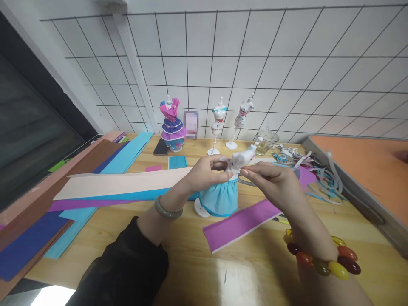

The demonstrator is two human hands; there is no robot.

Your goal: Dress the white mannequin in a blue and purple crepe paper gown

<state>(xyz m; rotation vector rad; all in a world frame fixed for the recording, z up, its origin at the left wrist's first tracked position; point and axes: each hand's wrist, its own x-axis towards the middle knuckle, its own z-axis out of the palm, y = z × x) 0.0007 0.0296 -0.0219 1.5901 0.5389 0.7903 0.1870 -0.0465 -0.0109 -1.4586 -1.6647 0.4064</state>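
A small white dress-form mannequin point(242, 159) leans to the right in the middle of the table, its round base tilted at the lower left. A gathered light-blue skirt point(220, 199) hangs from its waist. My left hand point(208, 173) holds the mannequin at the waist from the left, thumb in front. At the right side of the waist, my right hand point(276, 180) is closed in a pinch; whatever is between its fingertips is too small to make out. Below them lies a purple strip with a pale edge point(237, 227), its right end under my right hand.
Long coloured strips point(121, 185) spread to the left. Behind stand a dressed mannequin point(172, 123), two bare mannequins point(219, 123), a dark phone point(161, 146), a propped-up screen point(191, 124) and a clear cup point(266, 142). Scraps point(328, 180) lie right, beside an orange-lined tray point(360, 221).
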